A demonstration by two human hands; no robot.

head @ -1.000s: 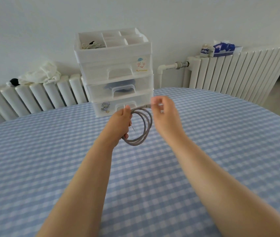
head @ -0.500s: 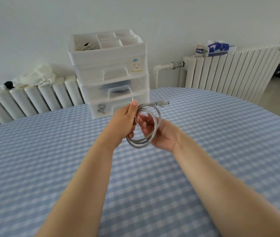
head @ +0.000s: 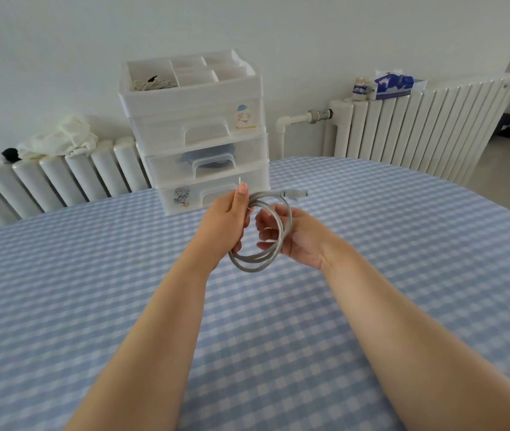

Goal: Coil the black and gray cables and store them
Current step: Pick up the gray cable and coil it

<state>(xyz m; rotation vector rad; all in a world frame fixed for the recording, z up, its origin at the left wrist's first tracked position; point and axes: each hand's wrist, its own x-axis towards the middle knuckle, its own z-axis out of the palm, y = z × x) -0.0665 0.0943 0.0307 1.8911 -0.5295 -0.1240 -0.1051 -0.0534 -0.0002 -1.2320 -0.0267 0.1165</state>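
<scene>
A gray cable (head: 258, 262) is wound into a few loops and held above the table. My left hand (head: 224, 223) pinches the coil at its left side, thumb up. My right hand (head: 294, 236) cups the coil from the right, palm toward me, with its fingers through the loops. The cable's plug end (head: 294, 193) sticks out to the right at the top of the coil. A thin white tie shows beside my left thumb. No black cable lies loose on the table. A white drawer unit (head: 197, 135) stands just behind my hands; its open top tray holds some thin cords and a black piece.
The table carries a blue-and-white checked cloth (head: 92, 290). White radiators (head: 418, 126) line the wall behind it. A white cloth (head: 61, 138) lies on the left radiator, and a tissue pack (head: 393, 85) on the right one. The middle drawer holds something dark blue.
My right hand has let go of the plug end, dropped lower and turned palm up, and now reaches through the coil. The view has swung slightly right.
</scene>
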